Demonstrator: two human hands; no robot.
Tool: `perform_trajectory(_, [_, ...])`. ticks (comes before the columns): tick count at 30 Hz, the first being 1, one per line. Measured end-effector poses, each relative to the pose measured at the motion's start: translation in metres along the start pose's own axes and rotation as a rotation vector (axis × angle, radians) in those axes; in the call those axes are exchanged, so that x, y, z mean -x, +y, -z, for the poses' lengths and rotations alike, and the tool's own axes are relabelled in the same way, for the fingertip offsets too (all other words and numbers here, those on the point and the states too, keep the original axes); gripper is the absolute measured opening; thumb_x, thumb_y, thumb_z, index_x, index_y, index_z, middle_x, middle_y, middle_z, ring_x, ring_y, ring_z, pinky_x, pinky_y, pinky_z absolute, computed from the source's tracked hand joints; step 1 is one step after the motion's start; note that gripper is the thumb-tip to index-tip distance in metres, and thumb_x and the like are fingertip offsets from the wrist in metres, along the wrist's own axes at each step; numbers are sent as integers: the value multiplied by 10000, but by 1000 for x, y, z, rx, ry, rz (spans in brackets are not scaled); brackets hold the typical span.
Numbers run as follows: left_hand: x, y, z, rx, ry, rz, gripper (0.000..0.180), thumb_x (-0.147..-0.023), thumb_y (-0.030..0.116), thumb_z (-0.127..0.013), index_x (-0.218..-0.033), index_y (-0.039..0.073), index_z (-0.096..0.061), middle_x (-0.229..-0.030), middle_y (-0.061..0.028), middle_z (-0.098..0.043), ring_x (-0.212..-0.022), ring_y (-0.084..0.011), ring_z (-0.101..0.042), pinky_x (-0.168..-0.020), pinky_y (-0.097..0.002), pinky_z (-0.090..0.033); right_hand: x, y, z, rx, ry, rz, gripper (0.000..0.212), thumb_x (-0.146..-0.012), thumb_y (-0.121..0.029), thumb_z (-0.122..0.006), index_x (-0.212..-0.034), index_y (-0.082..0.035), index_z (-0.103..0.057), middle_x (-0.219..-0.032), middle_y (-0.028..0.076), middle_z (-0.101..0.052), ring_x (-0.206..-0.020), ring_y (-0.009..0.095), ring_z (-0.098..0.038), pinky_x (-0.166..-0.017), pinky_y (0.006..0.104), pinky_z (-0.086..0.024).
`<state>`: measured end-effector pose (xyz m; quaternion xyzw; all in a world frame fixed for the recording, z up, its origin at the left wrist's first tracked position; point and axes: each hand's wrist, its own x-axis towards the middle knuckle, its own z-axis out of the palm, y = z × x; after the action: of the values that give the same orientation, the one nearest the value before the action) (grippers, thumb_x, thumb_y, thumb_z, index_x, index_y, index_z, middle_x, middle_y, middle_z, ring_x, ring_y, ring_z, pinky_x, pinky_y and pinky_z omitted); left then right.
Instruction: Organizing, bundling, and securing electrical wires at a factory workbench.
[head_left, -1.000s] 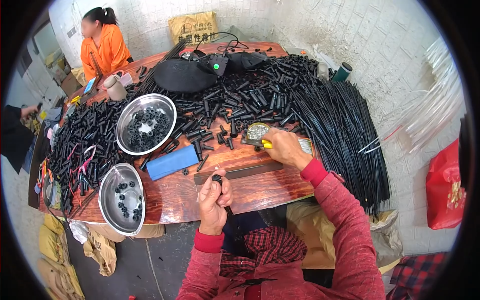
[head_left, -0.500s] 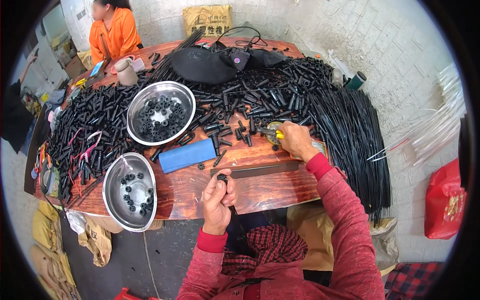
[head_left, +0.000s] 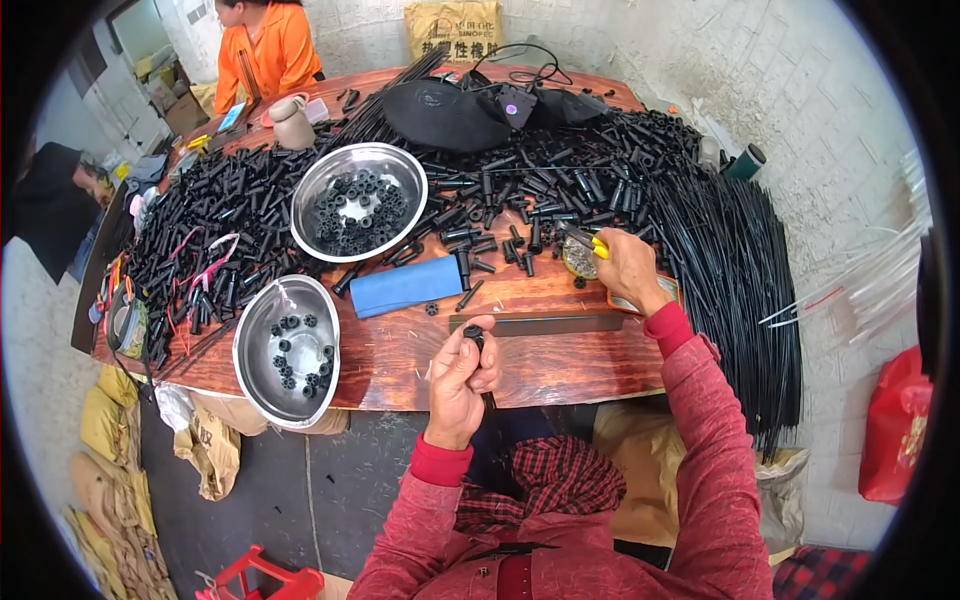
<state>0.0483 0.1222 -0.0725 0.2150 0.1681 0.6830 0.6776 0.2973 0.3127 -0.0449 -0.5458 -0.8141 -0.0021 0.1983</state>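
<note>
My left hand (head_left: 462,385) is closed around a small black cylindrical part (head_left: 474,335), held upright near the table's front edge. Its ribbed round top shows between thumb and fingers, and a thin dark length hangs below. My right hand (head_left: 630,272) grips pliers (head_left: 599,246) with yellow handles. Their jaws are over a small round dish (head_left: 578,268) of tiny light-coloured bits; whether they pinch anything is too small to tell. Between my hands a dark flat bar (head_left: 560,325) lies on the table. A folded blue cloth (head_left: 406,288) is left of it, with a loose black ring (head_left: 432,309) nearby.
Two metal bowls, one farther (head_left: 417,220) and one nearer (head_left: 245,345), contain black rings. Black tubes (head_left: 215,210) are heaped across the wooden table (head_left: 400,365). Long black rods (head_left: 730,280) overhang its right edge. A co-worker in orange (head_left: 268,50) sits beyond; a red stool (head_left: 262,575) stands lower left.
The view has shifted, so the scene sits farther right and higher. The pliers' jaws have risen toward the dish's far rim. My left hand keeps its grip. A person in black at left has moved.
</note>
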Motion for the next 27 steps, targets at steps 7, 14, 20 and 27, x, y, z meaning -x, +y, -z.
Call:
perform_trajectory(7, [12, -4, -26, -83, -14, -25, 404, -1032, 290, -587, -1302, -8, -549, -843, 3, -511, -617, -39, -355, -547, -198, -289, 47, -64, 65, -1087, -550, -324, 299, -895, -301, -737, -994, -24, -682, -795, -8, -630, -709, 54, -547, -648, 227, -448])
perform_trajectory(14, [35, -16, -65, -163, -87, -19, 424, -1016, 286, -612, -1313, -12, -551, -830, 7, -514, -621, -36, -367, -550, -193, -292, 109, -104, 96, -1453, -596, -70, 292, -908, -265, -757, -1032, -14, -675, -885, 1, -649, -783, 71, -579, -698, 242, -467])
perform_trajectory(20, [47, -21, -89, -182, -151, -40, 410, -1001, 264, -632, -1297, -11, -563, -822, 7, -521, -603, -36, -359, -536, -195, -287, 130, -103, 117, -1436, -482, -69, 273, -917, -258, -751, -1028, -18, -681, -914, 16, -659, -818, 78, -586, -722, 251, -471])
perform_trajectory(27, [82, -6, -107, -470, 52, -141, 365, -924, 185, -673, -1259, 55, -605, -880, 7, -641, -600, -30, -520, -523, -191, -429, 152, -135, 133, -950, -122, 300, 293, -838, -98, -709, -1110, 4, -673, -982, 122, -688, -901, 214, -649, -814, 360, -507])
